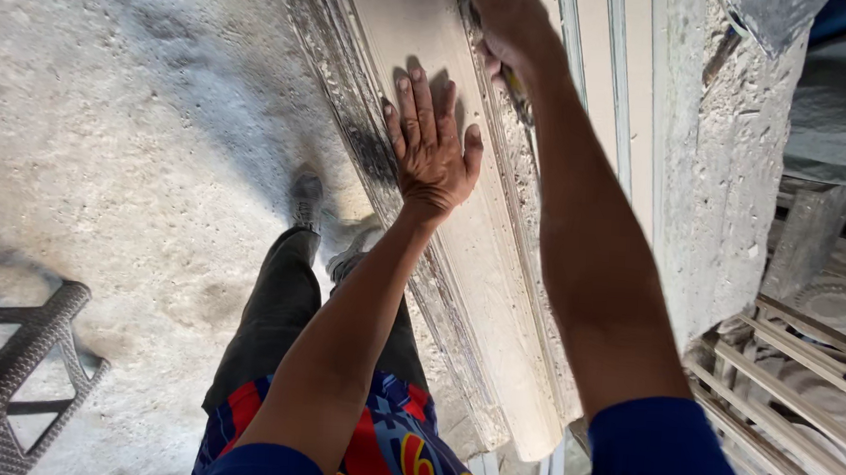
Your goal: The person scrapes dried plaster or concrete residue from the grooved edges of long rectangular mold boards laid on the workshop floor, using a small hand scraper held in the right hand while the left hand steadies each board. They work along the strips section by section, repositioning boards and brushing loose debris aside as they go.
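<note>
Dusty concrete floor [135,151]; left hand [433,145] flat on moulding [480,261].

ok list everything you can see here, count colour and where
moulding strip: one, cream, long, leaning on the wall, upper centre to bottom
wall: one, grey, rough, right
stacked mouldings: several, pale, lower right
woven chair: one, dark grey, lower left
floor: grey, dusty, left
tool: one, thin, mostly hidden in the right hand
shoes: two, grey, on the floor
left hand: flat on the strip
right hand: gripping the tool, top
</note>
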